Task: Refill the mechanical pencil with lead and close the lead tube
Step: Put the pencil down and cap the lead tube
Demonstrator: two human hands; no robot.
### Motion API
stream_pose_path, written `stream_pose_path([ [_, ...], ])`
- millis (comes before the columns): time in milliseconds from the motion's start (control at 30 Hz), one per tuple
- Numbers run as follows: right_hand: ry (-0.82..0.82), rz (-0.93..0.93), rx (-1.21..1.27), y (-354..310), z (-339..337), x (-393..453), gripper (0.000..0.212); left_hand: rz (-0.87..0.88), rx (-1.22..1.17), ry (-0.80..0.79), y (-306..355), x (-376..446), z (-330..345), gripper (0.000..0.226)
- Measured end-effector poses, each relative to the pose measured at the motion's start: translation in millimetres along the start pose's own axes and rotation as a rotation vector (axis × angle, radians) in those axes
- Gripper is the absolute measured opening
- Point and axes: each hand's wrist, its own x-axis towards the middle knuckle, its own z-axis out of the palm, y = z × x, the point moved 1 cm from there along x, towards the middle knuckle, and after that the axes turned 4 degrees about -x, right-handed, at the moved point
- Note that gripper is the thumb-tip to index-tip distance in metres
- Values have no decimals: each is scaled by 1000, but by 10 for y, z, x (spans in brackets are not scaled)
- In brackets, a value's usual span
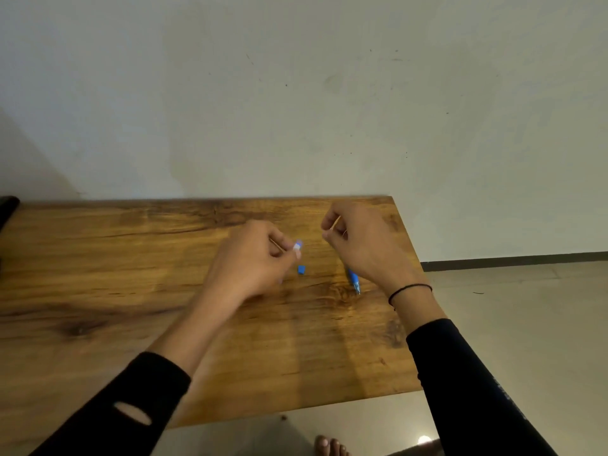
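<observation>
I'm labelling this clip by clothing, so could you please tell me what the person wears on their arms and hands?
Both arms wear long black sleeves pushed up, leaving the forearms bare. The left sleeve has an oval hole near its cuff. The right sleeve bears faint pale markings along its outer side. A thin black band circles the right wrist. Both hands are bare, with no rings or gloves visible.

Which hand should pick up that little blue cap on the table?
Probably the left hand. It hovers right beside the blue cap and grips the lead tube that the cap likely closes. The right hand holds the blue mechanical pencil.
</observation>
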Motion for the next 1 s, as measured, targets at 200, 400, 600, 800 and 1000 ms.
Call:
stream_pose_path([
  [200,-274,-191,-138,-160,314,-80,23,-146,-458,1,-101,78,-222,18],
  [400,-211,-245,-283,-152,446,-91,28,-162,-556,-5,-64,49,-237,22],
  [600,-193,-188,-101,-112,389,-57,23,-265,-776,-12,9,13,-253,21],
  [800,-55,-2,772,-190,187,-2,10,-342,-1065,52,-22,46,-319,25],
  [1000,-40,43,1068,-206,164,-4,12,-329,-1265,28,-23,49,-330,28],
])
